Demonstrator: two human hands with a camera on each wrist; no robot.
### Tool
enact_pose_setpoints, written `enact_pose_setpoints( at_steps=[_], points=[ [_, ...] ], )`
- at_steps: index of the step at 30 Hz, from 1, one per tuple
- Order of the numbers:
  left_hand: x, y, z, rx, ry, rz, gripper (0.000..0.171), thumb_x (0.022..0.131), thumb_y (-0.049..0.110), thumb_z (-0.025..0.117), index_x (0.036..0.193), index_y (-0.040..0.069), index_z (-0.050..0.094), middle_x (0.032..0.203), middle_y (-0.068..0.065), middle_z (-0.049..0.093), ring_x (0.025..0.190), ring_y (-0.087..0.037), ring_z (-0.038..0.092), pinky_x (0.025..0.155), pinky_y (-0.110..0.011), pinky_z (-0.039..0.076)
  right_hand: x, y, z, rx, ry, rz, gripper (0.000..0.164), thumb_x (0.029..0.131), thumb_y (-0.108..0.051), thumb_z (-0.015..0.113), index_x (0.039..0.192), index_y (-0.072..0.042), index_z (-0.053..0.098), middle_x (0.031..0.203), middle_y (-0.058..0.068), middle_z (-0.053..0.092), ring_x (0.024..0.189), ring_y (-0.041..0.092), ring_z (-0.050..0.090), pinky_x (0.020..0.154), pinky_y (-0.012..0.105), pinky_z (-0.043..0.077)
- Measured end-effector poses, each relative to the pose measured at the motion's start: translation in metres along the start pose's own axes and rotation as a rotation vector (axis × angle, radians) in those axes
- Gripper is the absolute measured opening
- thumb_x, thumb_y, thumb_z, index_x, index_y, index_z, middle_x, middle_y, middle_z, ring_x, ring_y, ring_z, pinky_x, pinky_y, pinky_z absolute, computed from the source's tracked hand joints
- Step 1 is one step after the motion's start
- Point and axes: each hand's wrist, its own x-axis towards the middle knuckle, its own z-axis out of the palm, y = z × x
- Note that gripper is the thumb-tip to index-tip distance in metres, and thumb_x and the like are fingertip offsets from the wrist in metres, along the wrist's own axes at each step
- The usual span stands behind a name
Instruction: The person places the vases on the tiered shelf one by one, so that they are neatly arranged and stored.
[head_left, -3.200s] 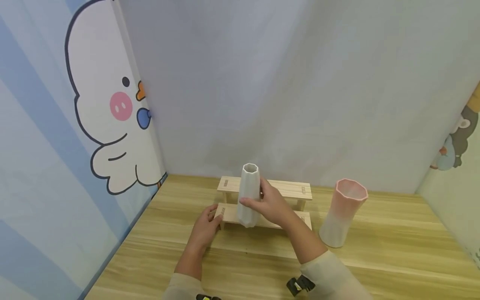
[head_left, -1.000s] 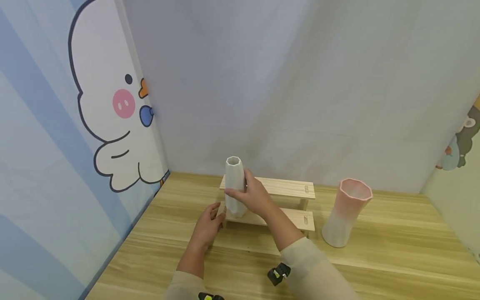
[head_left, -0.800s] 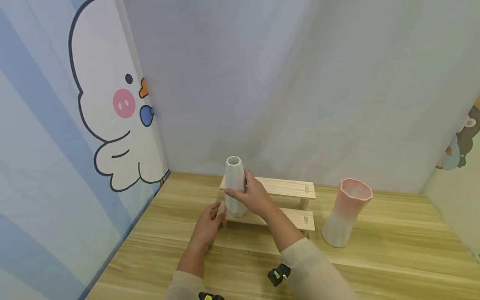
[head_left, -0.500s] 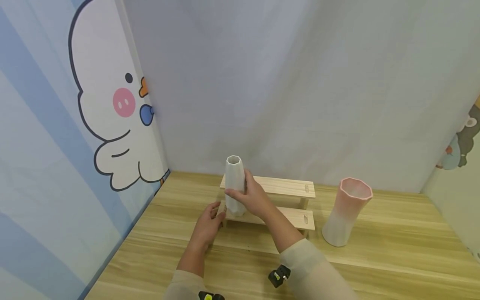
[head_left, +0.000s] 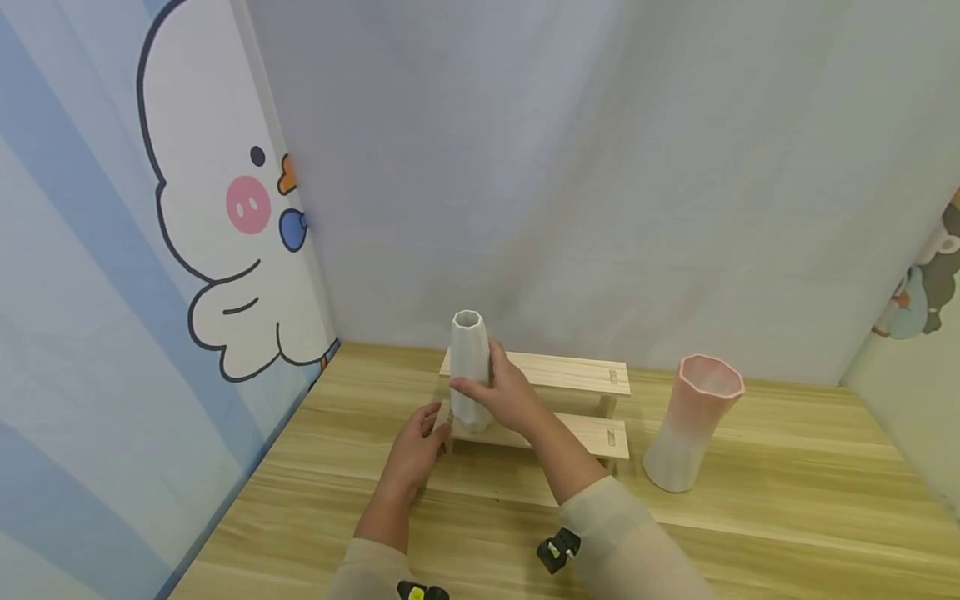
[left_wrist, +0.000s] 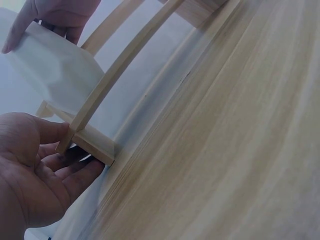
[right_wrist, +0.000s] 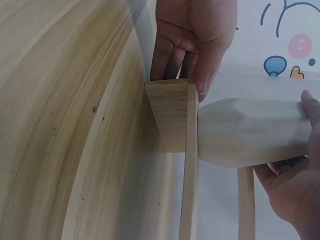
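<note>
A person's right hand [head_left: 513, 400] grasps a white faceted vase [head_left: 468, 358] just below the centre of the frame, thumb across the near side and fingers around the far side. The vase stands upright, mouth up, at the left end of a low wooden shelf [head_left: 577, 433]; in the right wrist view its base meets the plank, with the body lying sideways across the right half of that picture.

The left hand [head_left: 411, 450], lower and to the left of the vase, grips the left end of the same shelf, thumb at the plank's edge and fingers tucked against the end support, as the left wrist view shows at lower left. Behind the low shelf, a taller wooden shelf [head_left: 562, 372] runs parallel to it; whether the two are joined cannot be told.

At right of centre, well apart from both hands, a pink-and-white vase [head_left: 693, 425] stands on the wood-grain table [head_left: 787, 475], its pink rim flaring above a pale base. Light sleeves [head_left: 630, 533] enter from the bottom edge, with black devices [head_left: 558, 550] near the wrists.

A pale grey backdrop [head_left: 562, 167] fills the upper frame. A large white cartoon bird [head_left: 202, 192] with a pink cheek covers the blue-striped panel at left, and a smaller cartoon figure [head_left: 922, 287] shows at the right edge.
</note>
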Motion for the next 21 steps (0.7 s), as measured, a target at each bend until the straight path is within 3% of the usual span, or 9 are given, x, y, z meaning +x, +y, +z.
enact_pose_setpoints(
  at_steps=[14,21],
  points=[
    [-0.0011,-0.0003,0.0006,-0.019,0.009,-0.009,0.053,0.101,0.03,0.056,0.15,0.019,0.038,0.153,-0.018,0.04,0.139,-0.036,0.041,0.108,-0.048,0.045,0.0012,-0.0003,-0.0014,-0.002,-0.013,-0.006,0.083,0.089,-0.048,0.07,0.153,-0.019,0.024,0.134,0.012,0.055,0.118,0.032,0.059,0.091,0.051,0.055],
    [-0.0011,-0.0002,0.0011,-0.011,0.009,-0.004,0.054,0.101,0.03,0.055,0.151,0.018,0.038,0.153,-0.018,0.041,0.139,-0.037,0.041,0.108,-0.049,0.045,0.0013,0.0041,0.0001,0.022,-0.004,-0.014,0.085,0.088,-0.053,0.068,0.153,-0.022,0.024,0.133,0.01,0.055,0.117,0.031,0.059,0.09,0.051,0.055]
  ],
)
